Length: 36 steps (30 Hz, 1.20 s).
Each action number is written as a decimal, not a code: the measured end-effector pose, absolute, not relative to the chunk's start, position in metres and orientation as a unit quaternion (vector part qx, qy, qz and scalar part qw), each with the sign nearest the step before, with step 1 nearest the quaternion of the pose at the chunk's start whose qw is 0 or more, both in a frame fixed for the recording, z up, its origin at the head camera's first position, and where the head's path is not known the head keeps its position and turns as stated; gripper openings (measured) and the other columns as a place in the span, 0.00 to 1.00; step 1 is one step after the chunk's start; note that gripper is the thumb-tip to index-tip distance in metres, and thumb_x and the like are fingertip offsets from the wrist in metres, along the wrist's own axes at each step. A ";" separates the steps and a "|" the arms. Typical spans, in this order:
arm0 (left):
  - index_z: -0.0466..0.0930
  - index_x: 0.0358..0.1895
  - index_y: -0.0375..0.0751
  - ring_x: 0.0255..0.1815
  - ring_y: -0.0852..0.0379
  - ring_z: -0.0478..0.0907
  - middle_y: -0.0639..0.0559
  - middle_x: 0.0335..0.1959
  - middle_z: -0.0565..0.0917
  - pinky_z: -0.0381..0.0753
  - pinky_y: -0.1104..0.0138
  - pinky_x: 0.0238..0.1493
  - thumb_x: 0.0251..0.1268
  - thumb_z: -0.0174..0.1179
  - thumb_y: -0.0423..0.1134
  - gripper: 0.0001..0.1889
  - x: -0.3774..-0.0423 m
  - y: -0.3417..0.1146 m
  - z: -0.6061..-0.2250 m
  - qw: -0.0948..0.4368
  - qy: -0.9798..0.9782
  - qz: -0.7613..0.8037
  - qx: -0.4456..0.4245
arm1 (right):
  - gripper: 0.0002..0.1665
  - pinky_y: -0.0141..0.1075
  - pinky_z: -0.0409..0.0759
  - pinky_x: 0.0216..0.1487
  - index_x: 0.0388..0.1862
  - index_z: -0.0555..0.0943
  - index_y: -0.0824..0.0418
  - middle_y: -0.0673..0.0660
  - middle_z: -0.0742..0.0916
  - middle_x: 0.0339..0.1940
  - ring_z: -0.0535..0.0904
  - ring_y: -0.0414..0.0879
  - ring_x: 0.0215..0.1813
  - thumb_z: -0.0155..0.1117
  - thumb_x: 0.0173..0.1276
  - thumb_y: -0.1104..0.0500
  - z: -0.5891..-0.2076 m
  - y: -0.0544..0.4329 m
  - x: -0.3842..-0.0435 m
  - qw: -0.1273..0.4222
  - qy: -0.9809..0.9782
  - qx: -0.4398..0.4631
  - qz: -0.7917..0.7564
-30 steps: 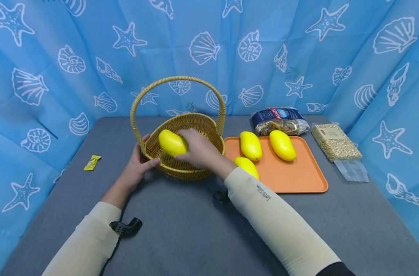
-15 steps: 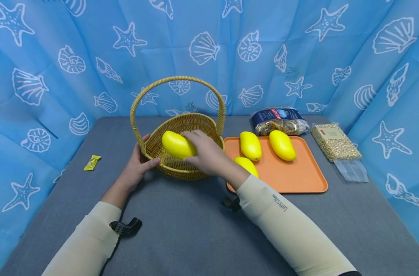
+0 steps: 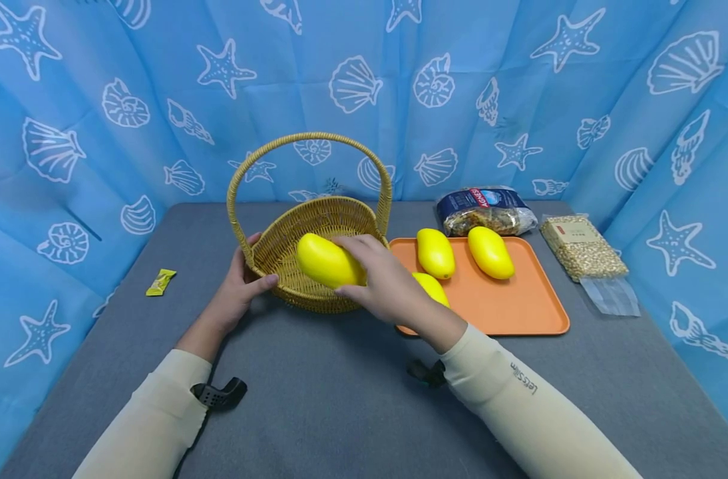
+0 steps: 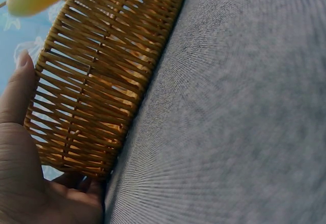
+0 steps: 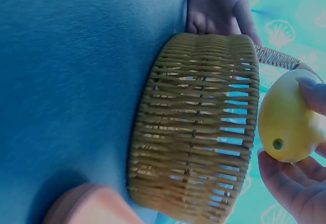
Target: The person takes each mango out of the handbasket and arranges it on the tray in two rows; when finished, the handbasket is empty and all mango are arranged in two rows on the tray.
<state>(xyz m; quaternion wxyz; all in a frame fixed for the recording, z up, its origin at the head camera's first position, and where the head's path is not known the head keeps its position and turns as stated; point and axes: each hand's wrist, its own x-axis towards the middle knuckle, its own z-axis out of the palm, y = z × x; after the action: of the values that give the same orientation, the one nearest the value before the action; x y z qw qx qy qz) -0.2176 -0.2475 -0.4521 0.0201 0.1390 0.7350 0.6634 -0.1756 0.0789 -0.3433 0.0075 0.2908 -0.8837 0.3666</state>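
Observation:
My right hand [image 3: 394,286] grips a yellow mango [image 3: 323,259] from its right end, above the front right part of a wicker basket [image 3: 316,303]. The right wrist view shows the mango's [image 5: 285,114] green stem spot, with thumb and fingers around the fruit just above the rim. My left hand [image 3: 241,289] holds the basket's left side, its thumb over the rim near the foot of the tall arched handle [image 3: 307,136]; its fingers are mostly hidden behind the wall. In the left wrist view the basket's woven wall [image 4: 97,81] stands on the cloth. No fruit shows inside the basket.
An orange tray [image 3: 508,309] on the right bears three more mangoes [image 3: 436,253], one partly behind my right wrist. Behind it lies a blue-labelled food bag [image 3: 486,209], beside it a pack of pale grains [image 3: 582,246]. A small yellow wrapped sweet [image 3: 160,283] lies far left.
My right hand has carried the mango rightward and slightly toward me, from over the basket's middle to its front right rim. The left hand and basket stay in place.

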 end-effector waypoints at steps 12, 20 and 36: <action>0.42 0.90 0.50 0.80 0.37 0.62 0.37 0.82 0.62 0.67 0.67 0.70 0.78 0.64 0.29 0.49 -0.217 -0.246 -0.450 0.019 0.732 0.667 0.137 | 0.43 0.55 0.83 0.59 0.81 0.73 0.58 0.59 0.78 0.73 0.77 0.53 0.64 0.82 0.71 0.57 -0.352 0.128 -0.156 0.036 -0.869 0.271 0.412; 0.42 0.90 0.50 0.80 0.37 0.62 0.38 0.83 0.62 0.64 0.60 0.73 0.79 0.63 0.28 0.48 -0.218 -0.247 -0.451 0.020 0.735 0.664 0.135 | 0.44 0.57 0.84 0.60 0.82 0.72 0.59 0.59 0.77 0.75 0.76 0.54 0.67 0.81 0.71 0.59 -0.355 0.160 -0.145 0.032 -0.879 0.243 0.410; 0.42 0.90 0.52 0.81 0.37 0.61 0.38 0.83 0.60 0.66 0.67 0.70 0.79 0.63 0.29 0.48 -0.217 -0.246 -0.452 0.019 0.736 0.664 0.132 | 0.46 0.52 0.84 0.59 0.85 0.68 0.62 0.64 0.75 0.75 0.76 0.61 0.68 0.79 0.74 0.58 -0.359 0.221 -0.133 0.040 -0.883 0.161 0.438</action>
<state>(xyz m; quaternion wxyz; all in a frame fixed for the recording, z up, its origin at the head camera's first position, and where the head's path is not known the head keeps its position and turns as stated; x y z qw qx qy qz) -0.2171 -0.2463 -0.4517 0.0190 0.1322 0.7361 0.6635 -0.1329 0.2211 -0.3585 0.0396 0.1613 -0.8834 0.4383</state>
